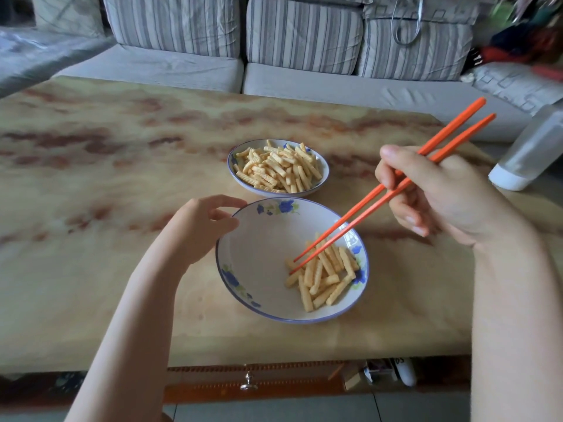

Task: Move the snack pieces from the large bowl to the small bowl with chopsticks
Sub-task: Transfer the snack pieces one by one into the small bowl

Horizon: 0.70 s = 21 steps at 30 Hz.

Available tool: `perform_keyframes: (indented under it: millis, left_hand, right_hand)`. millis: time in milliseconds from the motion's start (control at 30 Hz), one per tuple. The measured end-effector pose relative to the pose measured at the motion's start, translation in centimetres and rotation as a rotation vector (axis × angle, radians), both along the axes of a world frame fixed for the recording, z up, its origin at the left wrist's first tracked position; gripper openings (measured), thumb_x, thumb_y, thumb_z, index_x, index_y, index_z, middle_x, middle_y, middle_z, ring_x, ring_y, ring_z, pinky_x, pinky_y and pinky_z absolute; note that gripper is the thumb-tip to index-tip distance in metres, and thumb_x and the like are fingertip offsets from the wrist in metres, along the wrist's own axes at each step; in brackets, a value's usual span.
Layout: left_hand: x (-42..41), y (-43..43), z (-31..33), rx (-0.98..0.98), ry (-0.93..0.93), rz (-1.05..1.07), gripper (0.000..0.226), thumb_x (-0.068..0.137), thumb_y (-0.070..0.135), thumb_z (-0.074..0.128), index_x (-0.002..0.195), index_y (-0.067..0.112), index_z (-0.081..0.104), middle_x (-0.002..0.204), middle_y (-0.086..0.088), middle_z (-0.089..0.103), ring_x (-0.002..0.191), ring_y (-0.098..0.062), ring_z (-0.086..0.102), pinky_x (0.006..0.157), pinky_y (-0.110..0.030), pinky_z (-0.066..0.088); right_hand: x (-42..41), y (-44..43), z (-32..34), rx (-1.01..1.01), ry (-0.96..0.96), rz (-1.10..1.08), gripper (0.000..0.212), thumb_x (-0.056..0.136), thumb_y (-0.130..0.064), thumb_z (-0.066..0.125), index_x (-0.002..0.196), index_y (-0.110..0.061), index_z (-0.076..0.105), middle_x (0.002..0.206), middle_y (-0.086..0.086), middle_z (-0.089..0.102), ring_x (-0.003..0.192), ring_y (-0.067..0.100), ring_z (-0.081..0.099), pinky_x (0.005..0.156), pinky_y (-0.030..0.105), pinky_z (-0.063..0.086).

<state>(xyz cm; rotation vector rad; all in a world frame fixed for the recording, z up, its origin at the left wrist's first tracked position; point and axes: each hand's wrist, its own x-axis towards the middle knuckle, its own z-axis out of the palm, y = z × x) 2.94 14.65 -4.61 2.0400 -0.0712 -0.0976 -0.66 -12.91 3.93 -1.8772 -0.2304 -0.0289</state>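
While the right hand [441, 196] grips a pair of orange chopsticks [365, 205], its thumb, forefinger and middle finger are curled round the two sticks at about their middle. From those fingers [393, 166] the sticks slant down and to the left into the large bowl [259, 254]. The blunt ends stick up and away to the right, behind the knuckles. The tips stand narrow, only slightly parted, and rest on the snack pieces [323, 275]. Whether a piece sits between them cannot be told. These pieces lie heaped in the side of the large bowl nearest the right fingers, and the side toward the left hand [198, 223] shows bare white.

The left fingers [228, 204] are loosely curved, with forefinger and thumb holding the bowl's rim from outside. The other fingers are tucked beneath.

Just beyond the left fingertips, and a little to their right, stands the small bowl [232, 162]. It is filled almost across with more of the same ridged sticks [277, 169]. Its near rim meets the far rim of the large bowl in this view, but whether they touch cannot be told.

Both bowls sit on a marbled table [122, 178]. To the right of the right fingers, a translucent bottle [533, 150] with a white cap leans at the table's edge. A striped sofa [182, 71] runs behind the table.
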Motion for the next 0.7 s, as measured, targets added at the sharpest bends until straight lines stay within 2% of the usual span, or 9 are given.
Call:
perform_keyframes:
  millis: [233,400,467,533,600,700]
  left_hand:
    - [0.0,-0.1,0.1,0.006,0.01,-0.007,0.039,0.086,0.008,0.06,0.085,0.047,0.065,0.092,-0.007,0.073,0.086,-0.032,0.069,0.085,-0.052,0.054]
    - [-0.1,0.0,0.1,-0.029,0.017,-0.019,0.031,0.067,0.028,0.061,0.079,0.056,0.066,0.09,-0.004,0.074,0.087,-0.032,0.068,0.086,-0.052,0.053]
    - [0.0,0.0,0.0,-0.018,0.005,-0.01,0.039,0.078,0.019,0.064,0.077,0.058,0.065,0.091,-0.004,0.073,0.087,-0.032,0.068,0.086,-0.052,0.053]
    - [0.1,0.1,-0.1,-0.01,0.003,0.001,0.048,0.085,0.011,0.062,0.076,0.058,0.066,0.091,-0.004,0.073,0.087,-0.032,0.068,0.086,-0.052,0.053]
    - [0.2,0.2,-0.1,-0.008,0.001,0.0,0.046,0.086,0.01,0.061,0.079,0.054,0.067,0.091,-0.005,0.073,0.087,-0.032,0.068,0.086,-0.052,0.053]
    - [0.2,0.1,-0.1,-0.007,0.0,0.004,0.041,0.086,0.008,0.061,0.084,0.049,0.065,0.091,-0.006,0.073,0.088,-0.032,0.068,0.086,-0.052,0.053]
  right_hand:
    - [1.1,0.6,-1.1,0.075,-0.005,-0.081,0.043,0.1,-0.036,0.042,0.064,-0.014,0.048,0.036,0.004,0.039,0.027,0.018,0.032,0.034,0.022,0.022]
    - [1.9,1.3,-1.4,0.32,-0.086,-0.189,0.053,0.102,-0.029,0.042,0.05,-0.022,0.054,0.052,0.006,0.04,0.03,0.016,0.034,0.036,0.02,0.024]
    - [2.3,1.7,-1.4,0.441,-0.119,-0.255,0.056,0.102,-0.026,0.042,0.048,-0.022,0.056,0.051,0.002,0.045,0.03,0.013,0.036,0.036,0.02,0.024]
    - [2.6,2.2,-1.4,0.556,-0.147,-0.348,0.049,0.102,-0.023,0.041,0.054,-0.021,0.053,0.044,-0.004,0.049,0.03,0.012,0.037,0.037,0.021,0.025]
    - [2.9,2.6,-1.5,0.631,-0.172,-0.453,0.04,0.103,-0.02,0.04,0.064,-0.016,0.046,0.04,-0.006,0.05,0.03,0.01,0.038,0.038,0.022,0.027]
    - [3.6,3.1,-2.2,0.658,-0.194,-0.551,0.036,0.103,-0.021,0.039,0.067,-0.014,0.044,0.039,-0.007,0.05,0.031,0.011,0.041,0.043,0.027,0.026]
